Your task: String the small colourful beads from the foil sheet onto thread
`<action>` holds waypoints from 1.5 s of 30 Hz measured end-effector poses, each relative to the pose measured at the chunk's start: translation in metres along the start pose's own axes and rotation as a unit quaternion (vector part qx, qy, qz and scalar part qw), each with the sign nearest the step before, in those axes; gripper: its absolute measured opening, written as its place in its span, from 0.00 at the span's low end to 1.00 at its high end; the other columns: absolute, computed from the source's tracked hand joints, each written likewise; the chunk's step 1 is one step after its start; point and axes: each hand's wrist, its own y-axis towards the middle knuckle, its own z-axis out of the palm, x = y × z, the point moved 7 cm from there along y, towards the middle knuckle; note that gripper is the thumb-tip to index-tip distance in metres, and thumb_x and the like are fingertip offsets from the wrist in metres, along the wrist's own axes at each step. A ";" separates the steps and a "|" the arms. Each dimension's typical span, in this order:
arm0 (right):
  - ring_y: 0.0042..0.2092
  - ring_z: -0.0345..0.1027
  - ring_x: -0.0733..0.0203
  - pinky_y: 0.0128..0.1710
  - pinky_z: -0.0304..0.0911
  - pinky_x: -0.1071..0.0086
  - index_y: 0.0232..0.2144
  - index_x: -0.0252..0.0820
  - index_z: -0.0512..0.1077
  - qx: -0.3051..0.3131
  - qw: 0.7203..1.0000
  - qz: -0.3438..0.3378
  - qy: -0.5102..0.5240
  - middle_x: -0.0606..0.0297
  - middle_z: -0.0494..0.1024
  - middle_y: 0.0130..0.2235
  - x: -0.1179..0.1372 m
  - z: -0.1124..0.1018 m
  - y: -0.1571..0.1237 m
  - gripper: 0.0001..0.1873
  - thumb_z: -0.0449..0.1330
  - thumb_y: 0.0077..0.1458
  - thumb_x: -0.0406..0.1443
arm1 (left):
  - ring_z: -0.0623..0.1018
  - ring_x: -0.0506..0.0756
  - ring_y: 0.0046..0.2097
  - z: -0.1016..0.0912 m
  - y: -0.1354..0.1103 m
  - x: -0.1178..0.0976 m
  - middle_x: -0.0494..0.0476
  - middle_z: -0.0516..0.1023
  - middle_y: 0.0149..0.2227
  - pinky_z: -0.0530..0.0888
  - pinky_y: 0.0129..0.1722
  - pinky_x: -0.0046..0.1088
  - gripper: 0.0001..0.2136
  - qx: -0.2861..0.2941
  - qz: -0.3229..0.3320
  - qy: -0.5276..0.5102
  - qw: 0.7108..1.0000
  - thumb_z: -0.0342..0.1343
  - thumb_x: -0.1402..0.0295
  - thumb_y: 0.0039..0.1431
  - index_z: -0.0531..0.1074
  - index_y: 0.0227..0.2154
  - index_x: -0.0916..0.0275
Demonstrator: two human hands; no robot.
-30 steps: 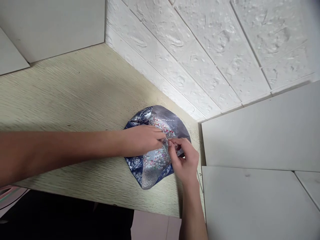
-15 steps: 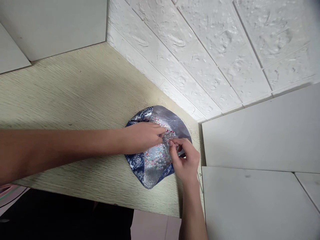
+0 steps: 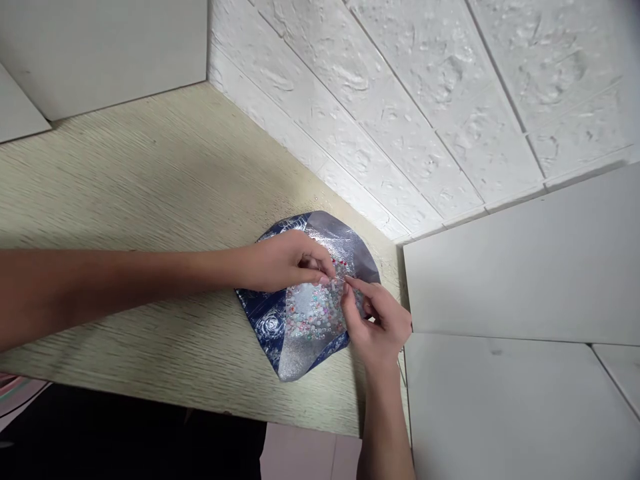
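Note:
Many small beads (image 3: 313, 317), mostly white and clear with some pink, red and green, lie heaped on a blue and silver-grey patterned sheet (image 3: 273, 325) with a shiny surface. Above the beads, my left hand (image 3: 295, 260) comes in from the left with thumb and fingers pinched together. My right hand (image 3: 377, 323), reaching up from below, pinches with thumb and forefinger close to the left fingertips. Something thin and pale seems to run between the two pinches, too fine to name.
The sheet lies on a pale wood-grain table (image 3: 125, 180). A white brick-textured wall (image 3: 360, 100) rises behind it. Smooth white panels (image 3: 500, 267) stand close on the right, and another white panel (image 3: 115, 53) at upper left. Tiny beads are scattered beyond the sheet.
My left hand has turned so its thumb shows, and its fingertips have come nearer the right ones. My right hand has shifted slightly right. The sheet's left side has spread a little leftward.

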 end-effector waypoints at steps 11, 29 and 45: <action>0.20 0.53 0.71 0.18 0.53 0.74 0.33 0.43 0.75 -0.007 1.000 0.008 -0.011 0.73 0.67 0.20 0.001 -0.003 0.000 0.06 0.63 0.50 0.30 | 0.76 0.48 0.29 -0.003 0.001 0.004 0.50 0.80 0.28 0.69 0.27 0.20 0.08 -0.009 -0.007 -0.011 1.000 0.55 0.67 0.58 0.78 0.35 0.61; 0.21 0.51 0.71 0.20 0.53 0.73 0.34 0.44 0.72 0.027 0.999 -0.030 0.026 0.73 0.69 0.22 0.007 0.001 0.001 0.10 0.63 0.49 0.27 | 0.77 0.50 0.32 0.000 0.001 0.006 0.53 0.79 0.29 0.72 0.31 0.24 0.05 -0.005 -0.028 -0.093 0.995 0.60 0.69 0.52 0.77 0.31 0.64; 0.22 0.51 0.71 0.20 0.51 0.74 0.32 0.43 0.72 0.039 0.999 -0.013 0.018 0.74 0.63 0.21 0.005 0.003 0.000 0.07 0.63 0.50 0.28 | 0.77 0.50 0.33 0.000 0.001 0.006 0.53 0.79 0.31 0.72 0.33 0.24 0.06 0.001 -0.037 -0.083 0.996 0.59 0.68 0.52 0.77 0.31 0.64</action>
